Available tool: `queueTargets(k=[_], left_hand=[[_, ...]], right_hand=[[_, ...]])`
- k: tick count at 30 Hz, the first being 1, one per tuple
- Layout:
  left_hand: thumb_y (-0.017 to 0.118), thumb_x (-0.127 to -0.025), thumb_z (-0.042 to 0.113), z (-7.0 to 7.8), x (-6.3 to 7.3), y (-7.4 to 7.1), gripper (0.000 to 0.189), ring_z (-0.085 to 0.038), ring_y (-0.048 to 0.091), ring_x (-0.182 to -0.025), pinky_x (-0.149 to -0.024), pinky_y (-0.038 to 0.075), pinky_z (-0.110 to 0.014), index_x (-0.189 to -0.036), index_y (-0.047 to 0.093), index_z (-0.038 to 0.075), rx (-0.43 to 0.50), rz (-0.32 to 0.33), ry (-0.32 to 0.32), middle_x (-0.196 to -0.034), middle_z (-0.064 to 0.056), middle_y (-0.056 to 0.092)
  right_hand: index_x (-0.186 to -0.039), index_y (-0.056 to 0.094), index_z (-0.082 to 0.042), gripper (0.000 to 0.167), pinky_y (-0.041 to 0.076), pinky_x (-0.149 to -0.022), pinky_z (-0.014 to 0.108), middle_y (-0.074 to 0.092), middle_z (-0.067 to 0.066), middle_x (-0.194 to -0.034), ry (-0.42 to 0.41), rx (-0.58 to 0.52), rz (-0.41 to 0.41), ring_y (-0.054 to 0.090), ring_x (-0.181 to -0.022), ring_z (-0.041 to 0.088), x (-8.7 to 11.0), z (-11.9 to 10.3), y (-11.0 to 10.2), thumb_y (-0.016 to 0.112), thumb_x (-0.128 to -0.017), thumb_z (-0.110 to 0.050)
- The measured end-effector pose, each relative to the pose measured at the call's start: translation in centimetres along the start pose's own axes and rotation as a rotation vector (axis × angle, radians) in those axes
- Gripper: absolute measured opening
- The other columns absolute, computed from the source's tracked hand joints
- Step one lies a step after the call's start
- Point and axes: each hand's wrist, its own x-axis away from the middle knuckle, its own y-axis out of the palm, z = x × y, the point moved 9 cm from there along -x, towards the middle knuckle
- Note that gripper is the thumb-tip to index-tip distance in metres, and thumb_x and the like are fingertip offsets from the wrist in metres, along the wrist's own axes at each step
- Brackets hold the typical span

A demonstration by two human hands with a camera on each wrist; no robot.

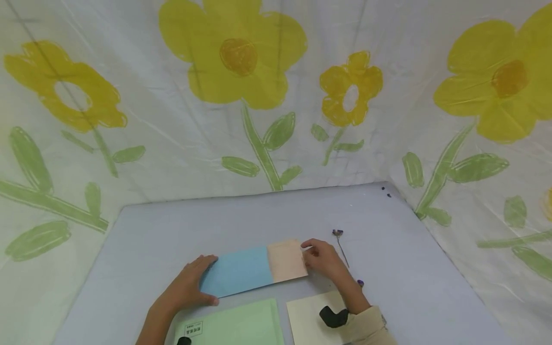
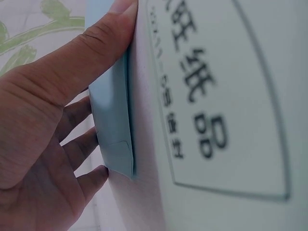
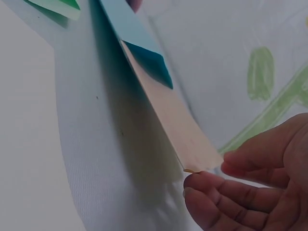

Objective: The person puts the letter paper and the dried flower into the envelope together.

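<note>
A light blue envelope (image 1: 241, 272) lies slanted across the middle of the table, and a pale pink paper (image 1: 285, 261) sticks out of its right end. My left hand (image 1: 189, 282) holds the envelope's left end, thumb at the near edge and fingers at the far edge. In the left wrist view the thumb (image 2: 91, 53) presses against the blue paper. My right hand (image 1: 324, 258) holds the pink paper's outer end; the right wrist view shows thumb and fingers (image 3: 231, 192) at its corners. How far the paper reaches inside the envelope is hidden.
Near the front lie light green envelopes (image 1: 233, 326) with a printed box, and a cream sheet (image 1: 312, 311) under my right forearm. A dried flower (image 1: 338, 235) with a thin stem lies right of my right hand. Small dark bits (image 1: 385, 191) dot the far right corner.
</note>
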Motion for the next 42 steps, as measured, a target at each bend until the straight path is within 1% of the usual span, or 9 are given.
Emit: queueTargets(k=[7,11,14,19,28,35,39,42], left_hand=[[0.096,-0.054,0.045,0.0,0.0,0.2,0.114,-0.044,0.027,-0.145,-0.119,0.017,-0.060,-0.148,0.046,0.005,-0.003,-0.002,-0.006,-0.153,-0.020,0.043],[0.096,-0.054,0.044,-0.1,0.0,0.3,0.114,-0.043,0.027,-0.146,-0.120,0.016,-0.059,-0.149,0.045,0.006,-0.003,-0.005,-0.017,-0.153,-0.020,0.042],[0.096,-0.054,0.044,-0.1,0.0,0.3,0.114,-0.042,0.027,-0.146,-0.119,0.017,-0.059,-0.149,0.045,0.006,-0.005,-0.003,-0.015,-0.153,-0.020,0.042],[0.096,-0.054,0.045,0.0,0.0,0.2,0.113,-0.043,0.028,-0.145,-0.119,0.018,-0.059,-0.148,0.046,0.006,-0.010,0.002,-0.011,-0.153,-0.020,0.043],[0.097,-0.054,0.044,-0.1,0.0,0.2,0.114,-0.043,0.028,-0.145,-0.119,0.017,-0.059,-0.148,0.046,0.006,-0.007,-0.004,-0.020,-0.152,-0.020,0.043],[0.096,-0.055,0.047,0.1,0.0,-0.1,0.114,-0.044,0.029,-0.144,-0.118,0.019,-0.061,-0.148,0.046,0.004,-0.002,0.003,0.013,-0.151,-0.020,0.044],[0.095,-0.055,0.047,0.0,0.0,-0.1,0.114,-0.044,0.029,-0.144,-0.118,0.019,-0.061,-0.148,0.045,0.004,0.005,0.002,0.012,-0.152,-0.020,0.044],[0.096,-0.055,0.046,0.0,0.1,0.0,0.114,-0.044,0.028,-0.145,-0.119,0.018,-0.060,-0.148,0.046,0.004,0.010,0.001,0.003,-0.152,-0.019,0.044]], right_hand=[[-0.110,0.069,-0.001,0.020,0.052,-0.054,0.028,0.071,0.005,-0.084,-0.020,-0.022,-0.029,0.062,-0.066,0.013,0.0,-0.5,1.0,0.064,-0.091,-0.002],[-0.111,0.068,0.002,0.020,0.054,-0.053,0.029,0.071,0.008,-0.088,-0.018,-0.077,-0.036,0.067,-0.067,0.016,0.1,-0.5,1.5,0.062,-0.091,-0.001],[-0.111,0.067,0.003,0.021,0.056,-0.054,0.029,0.071,0.010,-0.091,-0.009,-0.110,-0.032,0.069,-0.069,0.018,0.0,-0.5,1.7,0.061,-0.091,0.000],[-0.112,0.067,0.003,0.022,0.056,-0.055,0.029,0.069,0.008,-0.086,-0.010,-0.118,-0.042,0.068,-0.069,0.018,-0.2,-0.7,2.1,0.060,-0.091,0.001],[-0.111,0.066,0.005,0.022,0.056,-0.055,0.028,0.070,0.009,-0.085,-0.033,-0.156,-0.060,0.068,-0.067,0.019,-0.4,-1.3,2.7,0.061,-0.090,0.003],[-0.113,0.066,0.002,0.021,0.054,-0.056,0.029,0.069,0.006,-0.080,-0.026,-0.186,-0.088,0.065,-0.067,0.017,-0.6,-1.3,3.6,0.064,-0.093,-0.003],[-0.113,0.066,0.001,0.020,0.053,-0.056,0.030,0.068,0.004,-0.079,-0.014,-0.186,-0.096,0.064,-0.067,0.017,-0.7,-1.3,3.9,0.064,-0.094,-0.005],[-0.113,0.066,0.001,0.020,0.053,-0.056,0.030,0.068,0.004,-0.080,-0.010,-0.183,-0.105,0.064,-0.067,0.017,-0.6,-1.4,4.1,0.064,-0.094,-0.005]])
